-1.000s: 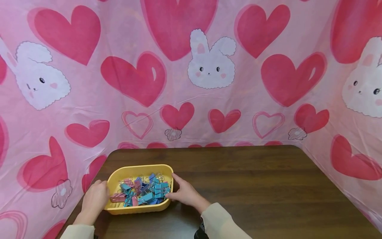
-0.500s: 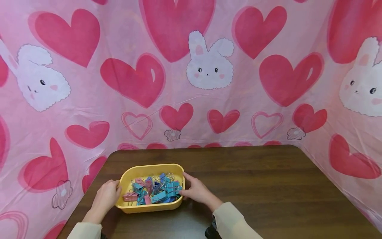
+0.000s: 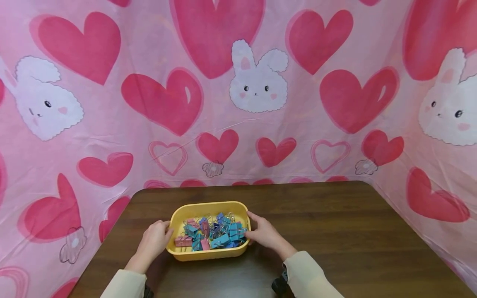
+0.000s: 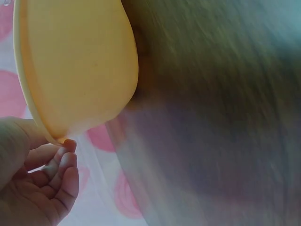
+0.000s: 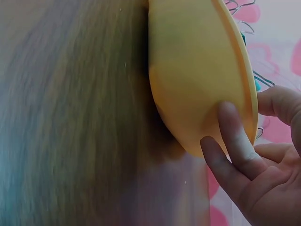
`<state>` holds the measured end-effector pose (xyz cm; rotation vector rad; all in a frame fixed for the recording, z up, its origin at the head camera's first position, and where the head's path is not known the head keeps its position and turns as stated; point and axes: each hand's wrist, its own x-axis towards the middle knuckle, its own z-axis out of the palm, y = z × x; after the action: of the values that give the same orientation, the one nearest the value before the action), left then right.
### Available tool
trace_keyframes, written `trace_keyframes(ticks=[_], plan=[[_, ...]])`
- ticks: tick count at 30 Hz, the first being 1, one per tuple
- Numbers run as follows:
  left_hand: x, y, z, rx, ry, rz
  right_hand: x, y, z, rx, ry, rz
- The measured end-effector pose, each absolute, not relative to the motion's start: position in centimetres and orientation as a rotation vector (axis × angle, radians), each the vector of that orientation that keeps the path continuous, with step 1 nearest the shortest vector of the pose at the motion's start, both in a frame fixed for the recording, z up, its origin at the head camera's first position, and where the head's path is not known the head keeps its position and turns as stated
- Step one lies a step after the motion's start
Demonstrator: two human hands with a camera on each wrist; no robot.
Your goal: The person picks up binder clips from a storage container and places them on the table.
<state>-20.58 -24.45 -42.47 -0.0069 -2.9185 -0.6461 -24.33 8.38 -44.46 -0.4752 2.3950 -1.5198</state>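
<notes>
Brown table [image 3: 328, 223], heart-print backdrop [image 3: 227, 118], tray [image 3: 208, 255]

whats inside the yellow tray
The yellow tray holds a heap of pink, teal, blue and purple binder clips; whatever lies beneath the top ones is covered.

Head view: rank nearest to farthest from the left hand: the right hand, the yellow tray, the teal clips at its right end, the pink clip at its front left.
1. Yellow tray: left end touching the left hand.
2. Pink clip: inside, front left.
3. Teal clips: inside, right end.
4. Right hand: at the tray's right end.
</notes>
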Motion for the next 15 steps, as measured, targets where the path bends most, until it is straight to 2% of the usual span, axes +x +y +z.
trace_keyframes(ticks=[15], plan=[[-21.3, -20.9, -42.4, -0.051, -2.924, -0.779, -23.9, 12.4, -43.9, -0.4, 2.374, -1.555]])
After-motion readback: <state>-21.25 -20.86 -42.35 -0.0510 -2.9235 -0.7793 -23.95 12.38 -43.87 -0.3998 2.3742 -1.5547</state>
